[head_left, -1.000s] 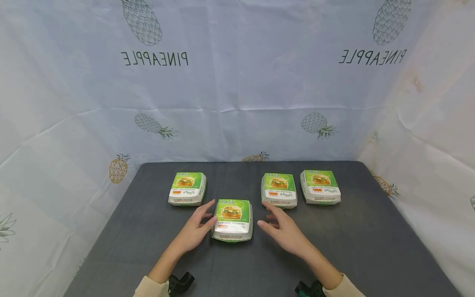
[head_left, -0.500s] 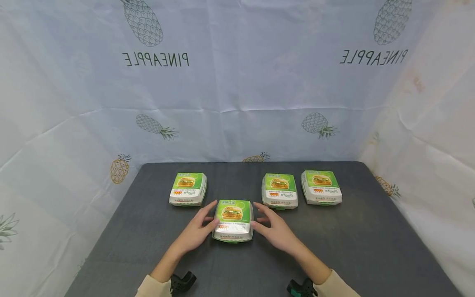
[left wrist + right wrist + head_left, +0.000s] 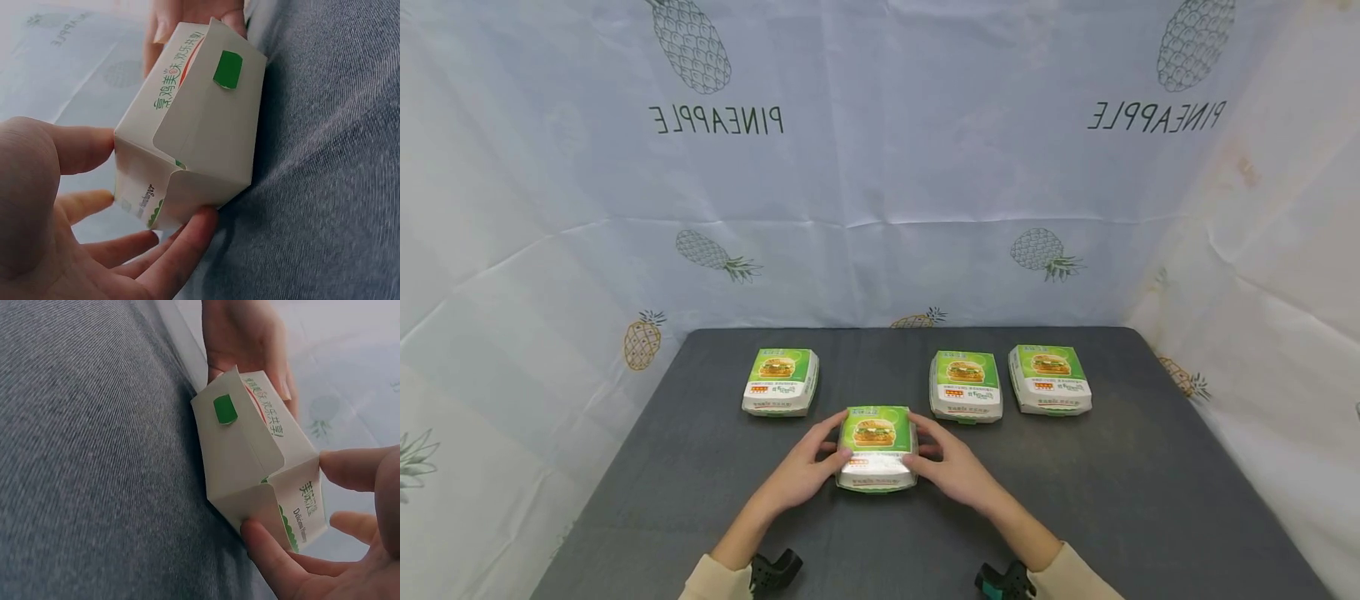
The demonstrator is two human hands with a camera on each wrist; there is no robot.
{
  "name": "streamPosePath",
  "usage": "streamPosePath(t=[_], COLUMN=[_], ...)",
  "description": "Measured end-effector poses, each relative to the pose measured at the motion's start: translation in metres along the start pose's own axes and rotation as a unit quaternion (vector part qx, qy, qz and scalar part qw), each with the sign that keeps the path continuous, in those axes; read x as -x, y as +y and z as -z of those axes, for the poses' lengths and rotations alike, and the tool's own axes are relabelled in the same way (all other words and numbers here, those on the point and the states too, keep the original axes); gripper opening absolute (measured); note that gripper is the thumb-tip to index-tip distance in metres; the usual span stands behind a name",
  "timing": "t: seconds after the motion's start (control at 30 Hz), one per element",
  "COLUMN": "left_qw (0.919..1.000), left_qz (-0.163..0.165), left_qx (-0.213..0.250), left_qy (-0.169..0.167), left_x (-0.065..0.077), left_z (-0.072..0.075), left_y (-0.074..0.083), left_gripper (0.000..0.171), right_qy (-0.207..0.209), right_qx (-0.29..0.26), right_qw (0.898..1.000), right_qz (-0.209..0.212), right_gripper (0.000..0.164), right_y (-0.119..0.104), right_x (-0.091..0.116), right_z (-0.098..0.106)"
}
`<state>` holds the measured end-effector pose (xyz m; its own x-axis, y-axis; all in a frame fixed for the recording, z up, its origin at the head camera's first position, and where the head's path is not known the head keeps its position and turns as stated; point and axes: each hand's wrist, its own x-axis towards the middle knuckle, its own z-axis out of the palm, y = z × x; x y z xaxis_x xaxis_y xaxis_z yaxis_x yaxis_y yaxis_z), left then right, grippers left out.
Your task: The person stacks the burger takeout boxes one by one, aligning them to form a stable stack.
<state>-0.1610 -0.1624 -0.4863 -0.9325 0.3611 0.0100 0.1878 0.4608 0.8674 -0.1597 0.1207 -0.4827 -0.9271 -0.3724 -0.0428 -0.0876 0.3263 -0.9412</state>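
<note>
A green-and-white paper burger box (image 3: 877,477) with a burger picture on its lid is at the near middle of the dark table. My left hand (image 3: 801,477) holds its left side, thumb at the lid's front edge and other fingers along the side. On the opposite side my right hand (image 3: 958,475) grips it the same way. Up close in the left wrist view, the box (image 3: 212,125) shows a green tab on its front flap, with fingertips low on its side wall. The right wrist view has the box (image 3: 240,450) too. Whether its base touches the table is unclear.
Three similar burger boxes stand farther back: one box (image 3: 780,383) at left, another box (image 3: 965,387) right of centre, and a third box (image 3: 1049,381) beside it. A pineapple-print curtain (image 3: 880,167) rises behind the table (image 3: 1150,500) and along both sides.
My right hand has come leftward onto the box's right side, and my left hand has closed in from the left. The box has shifted slightly to the right. The other boxes stay put.
</note>
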Motion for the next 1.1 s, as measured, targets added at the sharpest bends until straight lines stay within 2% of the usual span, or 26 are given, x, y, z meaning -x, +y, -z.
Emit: streamPosePath(t=[0.2,0.4,0.6,0.87,1.1], left_qw=[0.9999,0.9993,0.9984,0.9975,0.9974], left_qz=[-0.005,-0.026,-0.039,-0.033,-0.034], left_qx=[0.002,0.001,0.011,0.017,0.003], left_qy=[-0.014,-0.028,-0.041,-0.06,-0.064], left_x=[-0.003,-0.007,-0.01,-0.015,-0.015], left_z=[-0.006,-0.016,-0.029,-0.043,-0.049], left_y=[0.004,0.009,0.015,0.022,0.025], left_gripper=[0.066,0.066,0.065,0.066,0.069], right_qy=[-0.009,-0.017,-0.02,-0.023,-0.027], right_qx=[-0.002,-0.001,-0.014,-0.016,-0.013], right_qw=[1.0,1.0,0.999,0.999,0.999], right_qz=[-0.01,-0.016,-0.04,-0.042,-0.044], right_gripper=[0.067,0.069,0.071,0.072,0.074], right_y=[0.004,0.009,0.014,0.017,0.018], right_x=[0.005,0.013,0.022,0.033,0.039], right_z=[0.009,0.023,0.035,0.049,0.056])
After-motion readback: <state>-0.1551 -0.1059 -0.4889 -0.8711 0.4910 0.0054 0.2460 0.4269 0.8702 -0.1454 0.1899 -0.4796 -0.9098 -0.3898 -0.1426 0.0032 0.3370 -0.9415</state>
